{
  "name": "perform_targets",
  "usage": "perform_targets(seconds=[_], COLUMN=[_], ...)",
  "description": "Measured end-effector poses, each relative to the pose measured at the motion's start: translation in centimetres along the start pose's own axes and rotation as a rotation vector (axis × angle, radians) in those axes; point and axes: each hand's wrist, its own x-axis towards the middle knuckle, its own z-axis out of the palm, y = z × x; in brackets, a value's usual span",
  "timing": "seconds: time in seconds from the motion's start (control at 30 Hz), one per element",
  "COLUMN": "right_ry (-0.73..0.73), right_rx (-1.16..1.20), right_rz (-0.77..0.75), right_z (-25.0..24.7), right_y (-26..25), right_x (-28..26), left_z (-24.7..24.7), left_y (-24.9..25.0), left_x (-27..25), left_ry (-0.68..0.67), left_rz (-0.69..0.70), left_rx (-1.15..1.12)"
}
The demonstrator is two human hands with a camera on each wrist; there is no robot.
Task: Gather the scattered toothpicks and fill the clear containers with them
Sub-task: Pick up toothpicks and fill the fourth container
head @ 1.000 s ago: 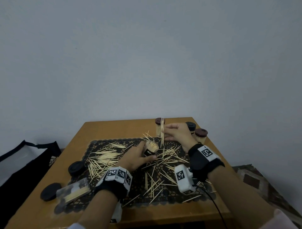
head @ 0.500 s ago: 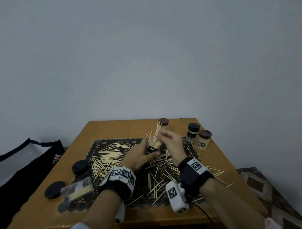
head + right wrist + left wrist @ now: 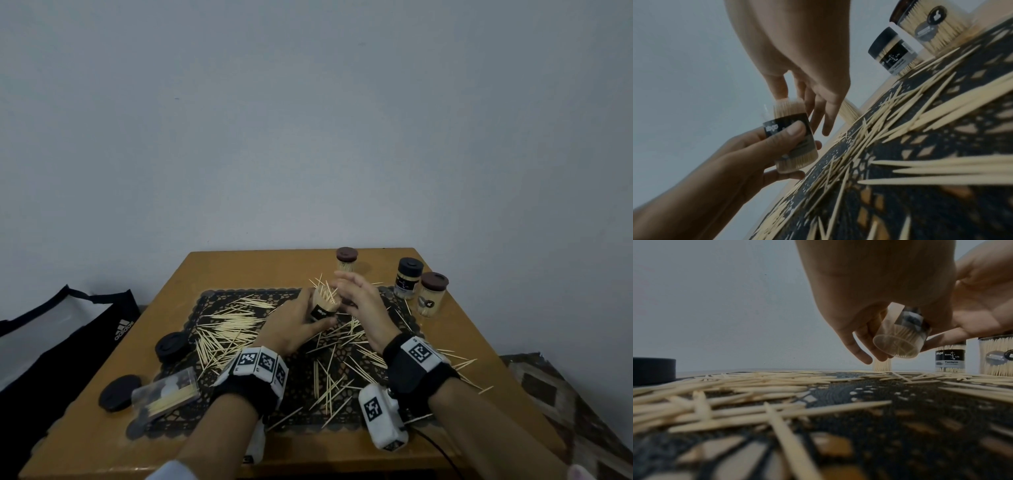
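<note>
Above the mat [image 3: 370,383], left hand [image 3: 294,325] clasping the container [image 3: 325,303], right hand [image 3: 359,298] fingers extended, loose.

**Toothpick container and loose toothpicks: current state**

The clear container [image 3: 324,306], with a black label, is held tilted above the mat, open end up, packed with toothpicks; several stick out unevenly past its rim. Loose toothpicks [image 3: 228,325] lie scattered flat below and to both sides of the grip. Three capped, filled containers [image 3: 407,278] stand upright beyond the grip.
</note>
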Motion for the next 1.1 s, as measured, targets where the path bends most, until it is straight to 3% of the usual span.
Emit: perform_targets(seconds=[0.13,0.5,0.83,0.97,1.1], right_ry=[-0.02,-0.013,-0.39,-0.346,-0.124], right_rx=[-0.055,-0.188,-0.589,-0.558,-0.728], right_rz=[0.119,0.022,-0.086,-0.058,-0.187], right_z=[0.5,-0.4,-0.6,-1.4,-1.7], right_y=[0.5,-0.9,-1.4,-1.4,-2.3], right_x=[1.0,1.3,-0.1,0.2,0.7], left_z=[0.1,0.2,0.1,0.2,0.3], left_y=[-0.1,0.0,-0.7,-0.8,-0.5], left_x=[0.1,0.1,0.2,0.2,0.1], left_ry=[-0.041,-0.039,0.017,-0.004,0.032], left_rz=[0.011,-0.004,-0.061,-0.06,-0.037], left_rx=[0.011,-0.054,0.006,-0.063,-0.071])
